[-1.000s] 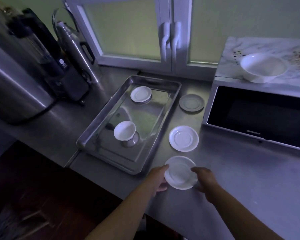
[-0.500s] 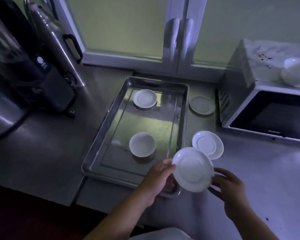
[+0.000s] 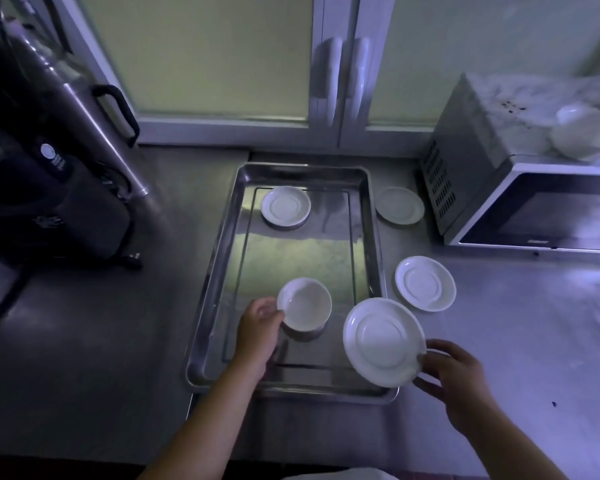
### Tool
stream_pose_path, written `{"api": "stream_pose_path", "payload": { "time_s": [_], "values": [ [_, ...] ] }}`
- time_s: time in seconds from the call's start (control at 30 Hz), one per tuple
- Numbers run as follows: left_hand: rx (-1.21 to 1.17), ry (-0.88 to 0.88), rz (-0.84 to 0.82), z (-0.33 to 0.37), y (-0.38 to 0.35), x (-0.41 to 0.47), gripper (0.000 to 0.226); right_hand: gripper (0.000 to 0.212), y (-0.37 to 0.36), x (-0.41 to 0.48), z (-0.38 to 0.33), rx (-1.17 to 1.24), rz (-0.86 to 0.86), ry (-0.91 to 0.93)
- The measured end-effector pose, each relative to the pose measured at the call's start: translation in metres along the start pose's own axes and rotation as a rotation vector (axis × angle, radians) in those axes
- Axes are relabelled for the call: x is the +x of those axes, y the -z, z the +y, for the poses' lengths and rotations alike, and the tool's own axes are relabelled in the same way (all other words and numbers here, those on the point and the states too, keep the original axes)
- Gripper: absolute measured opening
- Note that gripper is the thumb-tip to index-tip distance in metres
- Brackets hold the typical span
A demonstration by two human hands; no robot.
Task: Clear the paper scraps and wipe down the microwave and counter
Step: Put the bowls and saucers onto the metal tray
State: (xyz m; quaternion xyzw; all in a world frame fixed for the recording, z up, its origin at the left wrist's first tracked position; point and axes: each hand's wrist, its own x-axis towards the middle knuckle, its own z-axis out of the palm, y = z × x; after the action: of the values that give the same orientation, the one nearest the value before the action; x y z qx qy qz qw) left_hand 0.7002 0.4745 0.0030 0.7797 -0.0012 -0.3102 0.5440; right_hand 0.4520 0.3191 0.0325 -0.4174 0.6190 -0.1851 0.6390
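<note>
left hand [image 3: 260, 327]: fingers curled on the left rim of a small white bowl [image 3: 305, 304], gripping it where it stands in the steel tray [image 3: 205, 306].
right hand [image 3: 454, 382]: pinches the right edge of a white saucer [image 3: 383, 341], which is tilted over the tray's near right corner, just right of the left hand.
microwave [image 3: 534, 209]: on the desk [image 3: 101, 341], beyond the right hand and to its right. It has a white frame, a dark door, a vented grey side and a marbled top with dark specks.
writing: a small brand mark on the microwave's lower door frame, too blurred to read. A round white logo on the black appliance [image 3: 49, 188], far left of the left hand, is also unreadable.
desk: grey steel under both hands, with a few dark specks right of the right hand.
tray saucer [image 3: 285, 206]: in the tray, straight beyond the left hand.
near saucer [image 3: 425, 283]: on the desk, just beyond the right hand.
far saucer [image 3: 399, 205]: further beyond, beside the microwave's vented side.
</note>
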Motion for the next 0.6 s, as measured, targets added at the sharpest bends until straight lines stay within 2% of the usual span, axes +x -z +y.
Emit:
{"api": "stream_pose_path", "payload": {
  "time_s": [0.33,0.4,0.5,0.6],
  "values": [
    [0.122,-0.002,0.009,0.071,-0.025,0.138,0.032,0.019,-0.021,0.025,-0.029,0.104,-0.043,0.050],
    [0.076,0.062,-0.002,0.081,-0.036,0.169,0.030,0.021,-0.024,0.033,-0.032,0.116,-0.039,0.059],
    [-0.050,0.176,0.033,0.089,-0.051,0.205,0.014,0.022,-0.025,0.047,-0.033,0.140,-0.036,0.070],
    [-0.206,0.235,0.057,0.094,-0.062,0.230,0.027,0.022,-0.026,0.056,-0.031,0.162,-0.038,0.095]
  ]
}}
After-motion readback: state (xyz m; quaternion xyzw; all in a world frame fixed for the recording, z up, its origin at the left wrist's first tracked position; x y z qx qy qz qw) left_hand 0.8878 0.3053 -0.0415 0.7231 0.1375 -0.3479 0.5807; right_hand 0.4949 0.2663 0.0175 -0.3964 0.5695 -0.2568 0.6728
